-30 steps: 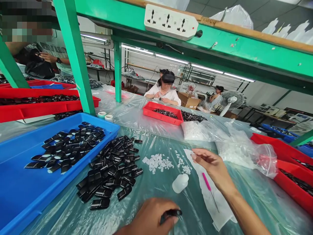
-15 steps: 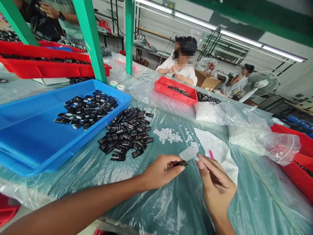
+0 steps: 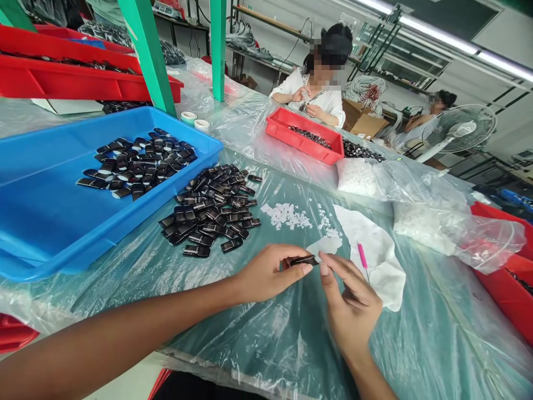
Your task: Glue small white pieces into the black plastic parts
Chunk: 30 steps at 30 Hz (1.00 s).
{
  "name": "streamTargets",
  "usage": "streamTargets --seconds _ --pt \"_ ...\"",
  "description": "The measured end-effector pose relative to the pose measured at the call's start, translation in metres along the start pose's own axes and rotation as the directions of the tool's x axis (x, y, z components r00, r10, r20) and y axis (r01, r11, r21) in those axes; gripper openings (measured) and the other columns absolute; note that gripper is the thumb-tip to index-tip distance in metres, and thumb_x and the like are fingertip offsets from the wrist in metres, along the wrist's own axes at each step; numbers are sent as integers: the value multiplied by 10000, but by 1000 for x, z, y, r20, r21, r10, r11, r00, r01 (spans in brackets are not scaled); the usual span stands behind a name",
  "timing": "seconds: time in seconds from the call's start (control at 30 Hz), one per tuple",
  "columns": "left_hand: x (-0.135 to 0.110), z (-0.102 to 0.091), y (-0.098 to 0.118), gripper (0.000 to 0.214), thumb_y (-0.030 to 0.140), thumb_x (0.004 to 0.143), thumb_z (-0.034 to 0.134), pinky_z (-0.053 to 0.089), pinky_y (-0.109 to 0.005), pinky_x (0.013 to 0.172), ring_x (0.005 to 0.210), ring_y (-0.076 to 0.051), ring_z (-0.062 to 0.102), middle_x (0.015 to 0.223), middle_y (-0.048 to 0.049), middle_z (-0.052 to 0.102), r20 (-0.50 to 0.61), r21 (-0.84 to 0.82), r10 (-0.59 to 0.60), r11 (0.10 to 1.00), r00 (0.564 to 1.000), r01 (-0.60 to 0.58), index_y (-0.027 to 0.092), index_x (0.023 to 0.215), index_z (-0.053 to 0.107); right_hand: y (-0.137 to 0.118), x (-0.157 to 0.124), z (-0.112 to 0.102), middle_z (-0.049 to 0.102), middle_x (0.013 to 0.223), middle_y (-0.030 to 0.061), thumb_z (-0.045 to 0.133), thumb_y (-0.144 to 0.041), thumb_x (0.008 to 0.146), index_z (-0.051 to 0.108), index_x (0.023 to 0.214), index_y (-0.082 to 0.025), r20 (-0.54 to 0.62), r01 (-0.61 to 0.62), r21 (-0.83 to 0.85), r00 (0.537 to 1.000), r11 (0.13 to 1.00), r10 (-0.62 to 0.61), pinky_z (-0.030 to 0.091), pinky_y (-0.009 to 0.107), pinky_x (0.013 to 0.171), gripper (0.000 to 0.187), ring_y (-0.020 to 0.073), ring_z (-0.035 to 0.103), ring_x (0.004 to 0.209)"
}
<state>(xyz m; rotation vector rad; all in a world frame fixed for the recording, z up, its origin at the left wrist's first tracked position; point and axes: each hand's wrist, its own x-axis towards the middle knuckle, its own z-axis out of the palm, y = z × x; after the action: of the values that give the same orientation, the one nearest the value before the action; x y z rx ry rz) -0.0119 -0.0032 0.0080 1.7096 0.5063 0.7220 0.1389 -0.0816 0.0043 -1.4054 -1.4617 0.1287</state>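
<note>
My left hand (image 3: 272, 273) pinches a small black plastic casing (image 3: 303, 260) between thumb and fingers. At the casing's right end, my right hand (image 3: 353, 297) holds a small white piece (image 3: 320, 258) in its fingertips; it seems to touch the casing. Beyond the hands lie small white pieces (image 3: 285, 215) and a whitish flat sheet (image 3: 327, 244). Left of them is a heap of similar black casings (image 3: 212, 208). A pink-handled pick (image 3: 362, 255) with a thin metal shaft rests on a white cloth (image 3: 381, 261) to the right.
On the left stands a blue tray (image 3: 54, 222) holding black casings with white parts. A green post (image 3: 147, 53) rises behind it. Bags of white pieces (image 3: 425, 225) and a red bin (image 3: 516, 289) are at the right. Across the table, a person works behind a red tray (image 3: 302, 139).
My right hand has moved left, bringing the white piece to the casing's end. The left hand still holds the casing, now turned to show its long side. The camera view has tilted down.
</note>
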Motion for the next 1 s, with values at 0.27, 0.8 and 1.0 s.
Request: streamTargets --seconds 0.27,0.8,1.0 --pt "2 -6 -1 267 304 916 467 322 -186 525 698 -116 506 841 -31 631 58 46 7 999 998 -10 146 1036 645 -2 0 2 661 984 -33 626 -147 804 683 1028 -331 -26 -94 55 995 994 96 474 246 809 295 116 601 909" --pt "7 -13 -3 319 342 934 399 331 -205 580 678 -128 473 773 -22 564 150 118 19 992 989 -37 125 940 633 -1 1 4 669 979 29 620 -179 809 703 991 -252 37 -198 161 980 967 194 489 315 802 213 170 616 906" --pt "6 -17 1 307 324 929 408 360 -227 611 668 -139 474 737 -32 560 116 255 67 962 991 -95 135 954 649 -1 -2 7 658 991 28 609 -130 806 686 1049 -279 36 -63 67 998 996 60 478 330 818 296 176 606 921"
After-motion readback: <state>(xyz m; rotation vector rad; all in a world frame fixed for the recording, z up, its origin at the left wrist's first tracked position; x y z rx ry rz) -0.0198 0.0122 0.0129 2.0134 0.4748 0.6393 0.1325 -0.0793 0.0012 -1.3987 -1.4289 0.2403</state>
